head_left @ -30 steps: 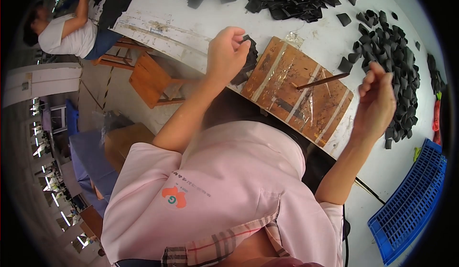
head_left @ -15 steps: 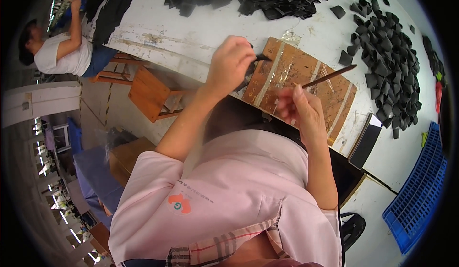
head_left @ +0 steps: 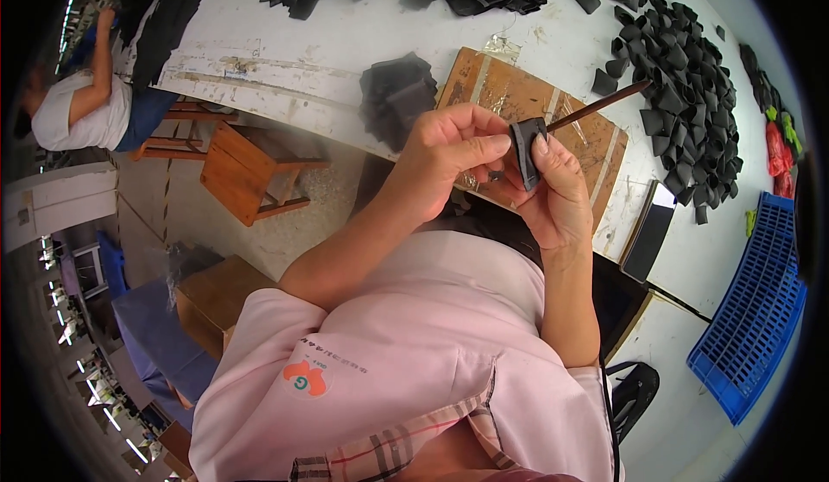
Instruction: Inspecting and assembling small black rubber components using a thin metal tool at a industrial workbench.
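"Head view: what are our hands doing?"

"Our left hand [head_left: 453, 158] is pinching one small black piece [head_left: 528, 152] between thumb and fingers, and our right hand [head_left: 557, 193] is pressing its thumb on that piece's other side."

"Which containers are we seeing?"

"One blue slatted crate [head_left: 749, 309] is standing right of our right hand, and we are not making out its contents; one cardboard box [head_left: 216, 301] is sitting well left of our left hand."

"What is standing in the way?"

"One dark pointed rod [head_left: 604, 105] is jutting past our right hand, over one taped wooden board [head_left: 531, 94] lying beneath both hands."

"Which black heaps are lying nearest?"

"One stack [head_left: 399, 94] just past our left hand, one large pile [head_left: 682, 107] beyond our right."
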A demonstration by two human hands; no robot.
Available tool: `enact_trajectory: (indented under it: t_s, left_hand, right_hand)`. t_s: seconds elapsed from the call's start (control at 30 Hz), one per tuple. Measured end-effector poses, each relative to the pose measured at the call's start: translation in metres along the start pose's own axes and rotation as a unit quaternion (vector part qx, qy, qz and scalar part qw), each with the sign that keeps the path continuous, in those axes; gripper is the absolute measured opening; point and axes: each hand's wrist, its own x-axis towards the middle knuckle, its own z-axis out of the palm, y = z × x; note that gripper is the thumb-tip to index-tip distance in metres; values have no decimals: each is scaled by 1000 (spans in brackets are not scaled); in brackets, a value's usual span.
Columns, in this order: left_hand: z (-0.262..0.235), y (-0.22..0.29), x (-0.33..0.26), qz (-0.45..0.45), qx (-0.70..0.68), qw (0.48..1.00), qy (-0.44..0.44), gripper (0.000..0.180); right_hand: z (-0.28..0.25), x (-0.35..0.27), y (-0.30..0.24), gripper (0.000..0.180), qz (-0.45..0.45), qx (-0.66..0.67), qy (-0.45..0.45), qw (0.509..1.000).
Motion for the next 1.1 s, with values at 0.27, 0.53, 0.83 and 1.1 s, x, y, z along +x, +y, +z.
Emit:
enact_trajectory:
  t_s: [0.27,0.53,0.83,1.1]
  left_hand:
    - [0,-5,4,13,73,997,19,9]
    - [28,-16,3,264,400,872,103,5]
    - [26,12,8,-52,-266,958,-99,15]
    - [48,-1,10,388,345,847,110,15]
  right_hand:
    - [10,-5,2,19,-169,-482,150,846]
    - [10,-9,-3,11,-404,-593,89,691]
    - [19,-11,-17,7,-380,-585,149,700]
    - [12,-15,-28,12,-85,24,-97,991]
